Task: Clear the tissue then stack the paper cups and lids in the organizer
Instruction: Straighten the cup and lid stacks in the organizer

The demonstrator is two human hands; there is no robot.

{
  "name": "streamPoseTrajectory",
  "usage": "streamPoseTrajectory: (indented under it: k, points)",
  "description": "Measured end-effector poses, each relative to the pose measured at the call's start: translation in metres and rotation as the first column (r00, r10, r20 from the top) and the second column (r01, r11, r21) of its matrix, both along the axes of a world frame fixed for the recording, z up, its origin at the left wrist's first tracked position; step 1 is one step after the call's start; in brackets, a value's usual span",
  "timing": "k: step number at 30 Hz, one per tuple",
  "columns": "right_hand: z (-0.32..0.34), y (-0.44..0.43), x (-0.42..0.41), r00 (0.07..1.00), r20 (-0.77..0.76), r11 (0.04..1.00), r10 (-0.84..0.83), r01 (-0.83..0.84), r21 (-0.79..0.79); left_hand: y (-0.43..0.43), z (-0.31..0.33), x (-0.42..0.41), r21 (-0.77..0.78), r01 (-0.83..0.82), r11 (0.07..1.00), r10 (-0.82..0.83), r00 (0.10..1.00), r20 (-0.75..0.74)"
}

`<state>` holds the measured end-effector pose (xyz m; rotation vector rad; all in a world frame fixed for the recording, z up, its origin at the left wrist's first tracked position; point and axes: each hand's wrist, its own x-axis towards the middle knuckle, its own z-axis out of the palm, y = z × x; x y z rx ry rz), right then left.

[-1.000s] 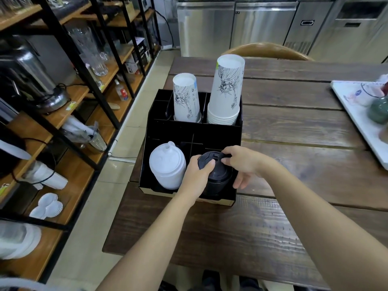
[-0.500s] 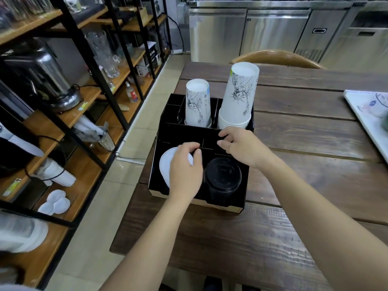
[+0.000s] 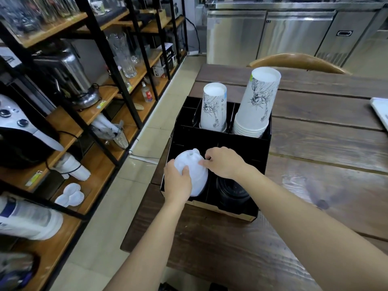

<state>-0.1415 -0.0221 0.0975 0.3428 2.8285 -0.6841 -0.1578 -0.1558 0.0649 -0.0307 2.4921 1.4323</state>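
A black compartmented organizer (image 3: 243, 143) sits at the left end of the wooden table. Two stacks of upside-down printed paper cups stand in its back row: a short stack (image 3: 213, 107) and a taller stack (image 3: 257, 103). A stack of white lids (image 3: 193, 171) stands in the front left compartment, tilted. My left hand (image 3: 177, 183) wraps its near left side and my right hand (image 3: 223, 162) pinches its right edge. A stack of black lids (image 3: 232, 191) fills the front right compartment, partly under my right forearm.
Black-framed wooden shelves (image 3: 100, 97) with glasses, a blender and lid stacks line the left side across a tiled aisle. A wooden chair back (image 3: 298, 63) stands behind the table. A white tray corner (image 3: 381, 110) shows at the right edge. Steel fridges stand at the back.
Both hands left the black lid stack, which sits down in its compartment, and moved left onto the white lid stack. The camera view shifted right and closer.
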Motion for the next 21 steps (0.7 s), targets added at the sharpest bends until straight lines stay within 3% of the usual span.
streamPoseTrajectory:
  k: [5,13,21]
  points:
    - [0.001,0.003,-0.009,0.996,0.083,1.0,-0.015,0.016,-0.004,-0.001,0.006,-0.006,0.036,0.108,0.993,-0.109,0.994,0.013]
    - [-0.003,0.004,-0.012,0.998,0.07,0.999,-0.003,0.007,-0.047,-0.006,0.008,-0.017,0.002,0.226,0.974,-0.226,0.973,0.038]
    - [-0.008,0.007,-0.009,0.997,0.074,0.994,0.0,0.007,-0.105,-0.009,0.004,-0.019,0.021,0.235,0.972,-0.235,0.972,0.006]
